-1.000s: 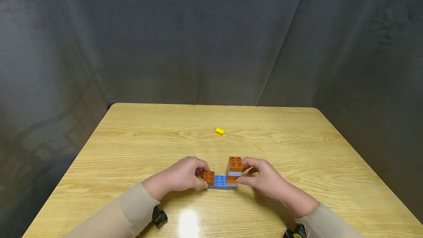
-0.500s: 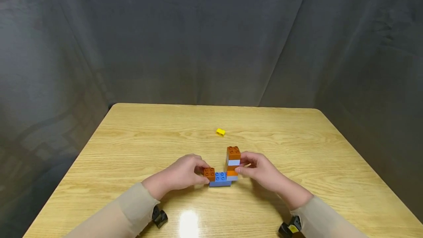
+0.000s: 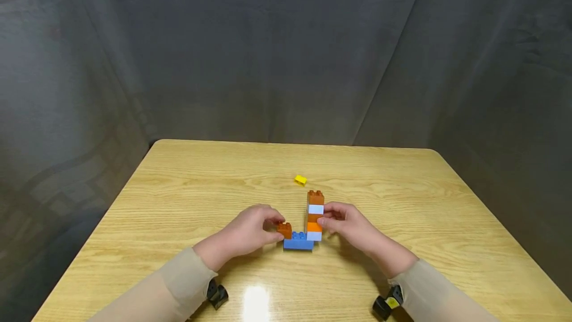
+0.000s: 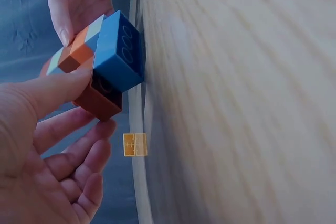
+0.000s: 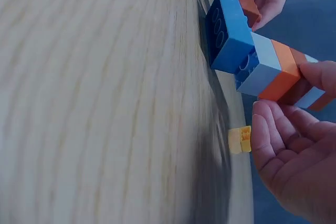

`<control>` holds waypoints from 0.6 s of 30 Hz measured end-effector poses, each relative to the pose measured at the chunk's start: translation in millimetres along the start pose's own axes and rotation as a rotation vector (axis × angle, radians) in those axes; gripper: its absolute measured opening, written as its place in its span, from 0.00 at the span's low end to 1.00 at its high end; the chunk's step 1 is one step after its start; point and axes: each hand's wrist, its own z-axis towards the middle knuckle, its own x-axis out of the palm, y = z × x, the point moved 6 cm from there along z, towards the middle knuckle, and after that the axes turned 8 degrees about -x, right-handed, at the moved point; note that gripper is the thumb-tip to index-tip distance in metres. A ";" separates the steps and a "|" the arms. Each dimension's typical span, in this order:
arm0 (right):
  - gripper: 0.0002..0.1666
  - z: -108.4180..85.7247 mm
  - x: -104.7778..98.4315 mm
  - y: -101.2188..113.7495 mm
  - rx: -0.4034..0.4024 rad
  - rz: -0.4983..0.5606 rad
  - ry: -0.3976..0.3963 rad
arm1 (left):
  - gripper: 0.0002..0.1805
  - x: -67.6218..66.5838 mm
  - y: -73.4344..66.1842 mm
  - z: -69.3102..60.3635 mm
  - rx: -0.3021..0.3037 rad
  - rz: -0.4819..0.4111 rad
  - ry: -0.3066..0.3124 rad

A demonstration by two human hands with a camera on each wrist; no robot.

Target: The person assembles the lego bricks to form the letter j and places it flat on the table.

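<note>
A blue toy building brick [image 3: 298, 244] is held up off the table; its hollow underside shows in both wrist views. On its left end sits a small brown brick [image 3: 284, 231], pinched between the thumb and fingers of my left hand [image 3: 250, 230]. From the right end rises a tower of bricks [image 3: 315, 216], light, orange and brown in layers with brown on top, sticking out past the blue brick's end. My right hand [image 3: 350, 225] grips this tower by its side, thumb in front. Blue studs lie bare between the brown brick and the tower.
Beyond the hands a yellow brick [image 3: 300, 180] lies alone on the wooden table [image 3: 201, 173]. Dark grey cloth [image 3: 268, 53] hangs behind and along both sides of the table. Black wrist cameras sit under both sleeves.
The joined bricks have tilted in the hands: the tower's top has swung back, so its front layers show more and its studs less. Both hands keep their hold; the right has shifted slightly.
</note>
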 end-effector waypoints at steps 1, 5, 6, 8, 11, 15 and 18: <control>0.20 0.9 0.2 -1.1 0.010 0.008 -0.001 | 0.15 -0.2 0.3 0.4 -0.003 0.001 -0.008; 0.22 5.3 0.5 -5.9 0.051 0.013 -0.007 | 0.14 -1.8 -0.2 1.3 -0.004 0.007 -0.034; 0.22 6.3 0.5 -7.0 0.065 0.016 -0.010 | 0.14 -2.0 -0.1 1.3 -0.006 0.010 -0.035; 0.24 8.5 0.5 -9.2 0.084 0.017 -0.013 | 0.15 -2.2 -0.4 1.3 -0.011 0.017 -0.034; 0.27 12.0 1.1 -11.6 0.108 0.038 -0.021 | 0.16 -1.5 -0.6 1.7 -0.008 0.027 -0.026; 0.25 16.1 2.5 -15.7 0.140 0.061 -0.019 | 0.17 -0.5 -1.0 3.1 0.001 0.038 -0.021; 0.24 19.0 3.5 -19.0 0.159 0.057 -0.010 | 0.16 -1.1 -1.2 4.6 0.005 0.052 -0.020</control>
